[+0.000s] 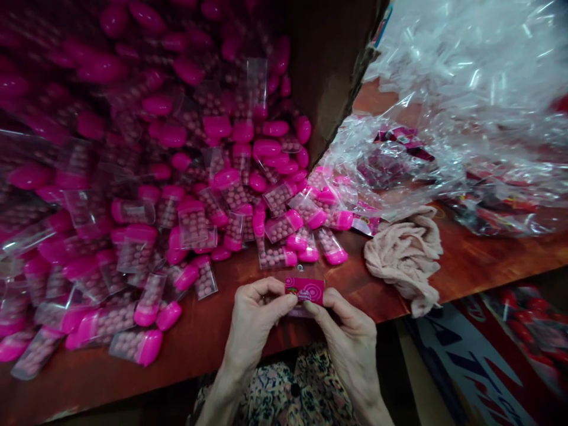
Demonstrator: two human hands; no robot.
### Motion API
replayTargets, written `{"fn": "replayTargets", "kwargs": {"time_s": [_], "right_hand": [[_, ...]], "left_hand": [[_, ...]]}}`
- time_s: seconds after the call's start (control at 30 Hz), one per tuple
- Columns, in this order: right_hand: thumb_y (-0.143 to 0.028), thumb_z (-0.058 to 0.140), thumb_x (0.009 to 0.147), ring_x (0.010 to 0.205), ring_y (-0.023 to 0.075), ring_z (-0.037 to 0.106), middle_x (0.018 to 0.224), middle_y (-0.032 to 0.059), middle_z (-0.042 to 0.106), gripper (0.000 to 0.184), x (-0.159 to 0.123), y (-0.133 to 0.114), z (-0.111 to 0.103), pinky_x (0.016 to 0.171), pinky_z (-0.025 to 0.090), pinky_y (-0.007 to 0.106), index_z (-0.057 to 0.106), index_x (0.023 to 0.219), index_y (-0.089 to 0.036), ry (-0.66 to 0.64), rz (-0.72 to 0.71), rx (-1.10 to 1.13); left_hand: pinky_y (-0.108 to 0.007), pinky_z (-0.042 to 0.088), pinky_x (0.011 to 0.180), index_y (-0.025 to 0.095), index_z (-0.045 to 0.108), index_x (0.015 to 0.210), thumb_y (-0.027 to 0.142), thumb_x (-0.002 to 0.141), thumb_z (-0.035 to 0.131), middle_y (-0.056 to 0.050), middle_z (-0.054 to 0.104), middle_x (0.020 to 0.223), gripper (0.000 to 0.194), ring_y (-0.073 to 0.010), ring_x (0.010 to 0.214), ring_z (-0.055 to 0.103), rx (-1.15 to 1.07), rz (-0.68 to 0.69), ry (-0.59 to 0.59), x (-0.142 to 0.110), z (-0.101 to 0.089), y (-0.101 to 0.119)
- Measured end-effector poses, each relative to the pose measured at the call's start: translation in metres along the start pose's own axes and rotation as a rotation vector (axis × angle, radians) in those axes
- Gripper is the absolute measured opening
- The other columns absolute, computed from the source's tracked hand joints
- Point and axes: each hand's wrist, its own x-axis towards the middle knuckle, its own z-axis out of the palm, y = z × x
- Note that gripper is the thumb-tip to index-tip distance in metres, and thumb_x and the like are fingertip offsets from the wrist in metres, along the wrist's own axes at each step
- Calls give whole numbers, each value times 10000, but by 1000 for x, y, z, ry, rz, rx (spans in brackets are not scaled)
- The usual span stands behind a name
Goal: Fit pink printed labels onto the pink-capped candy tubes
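Near the front edge of the table, a small magenta printed label [310,289] with a ring pattern is pinched between both hands. My left hand [261,305] grips its left end with thumb and forefinger. At the right end, the thumb and fingers of my right hand [344,316] are closed on it. Part of the label is hidden behind the thumbs. Just beyond the hands lie clear candy boxes with pink caps, filled with small round balls; one box [332,245] rests a little ahead of my right hand. A tiny ring-shaped thing [300,268] lies on the tabletop.
A large heap of pink-capped boxes [193,225] spills from an open cardboard box [341,77] on the left. A crumpled pale cloth [406,254] hangs over the table edge [483,260]. Clear plastic bags [465,89], some with printed labels inside, pile up at right.
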Motion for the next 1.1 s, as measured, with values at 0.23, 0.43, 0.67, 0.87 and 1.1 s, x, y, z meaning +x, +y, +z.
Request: {"fn": "replayTargets", "kwargs": {"time_s": [0.23, 0.43, 0.67, 0.87, 1.1], "right_hand": [[-201, 560, 879, 614, 127, 528, 661, 0, 566, 173, 3, -10, 2, 544, 450, 224, 649, 730, -196, -131, -208, -218], [-177, 544, 893, 604, 121, 477, 617, -14, 487, 216, 2, -11, 11, 520, 402, 217, 582, 681, -194, -169, -285, -274], [-154, 512, 902, 598, 114, 465, 625, -20, 471, 219, 2, -11, 15, 529, 391, 222, 557, 691, -189, -175, -330, -278], [-216, 506, 906, 573, 112, 457, 603, -22, 449, 289, -2, -12, 18, 518, 407, 209, 498, 619, -191, -126, -264, -211], [-411, 617, 832, 660, 150, 609, 739, 10, 634, 225, -2, -10, 15, 590, 511, 225, 650, 894, -198, -141, 14, -42]], "left_hand": [[-233, 429, 617, 158, 739, 657, 197, 671, 738, -26, 645, 691, 42, -125, 643, 548, 118, 114, -100, -4, -7, 6], [-218, 394, 578, 155, 680, 547, 166, 648, 738, 10, 594, 589, 118, -108, 589, 512, 62, 167, 52, -8, -8, 3], [-213, 374, 557, 138, 607, 569, 248, 702, 716, 34, 524, 545, 204, -88, 544, 452, -25, 66, 57, -8, -9, -3], [-188, 349, 492, 129, 603, 568, 309, 705, 718, 40, 503, 524, 253, -67, 501, 398, -119, 29, 64, -11, 2, -7], [-204, 438, 620, 147, 669, 646, 238, 748, 687, 15, 606, 631, 138, -105, 626, 531, -38, 100, 55, -11, -6, -1]]}}
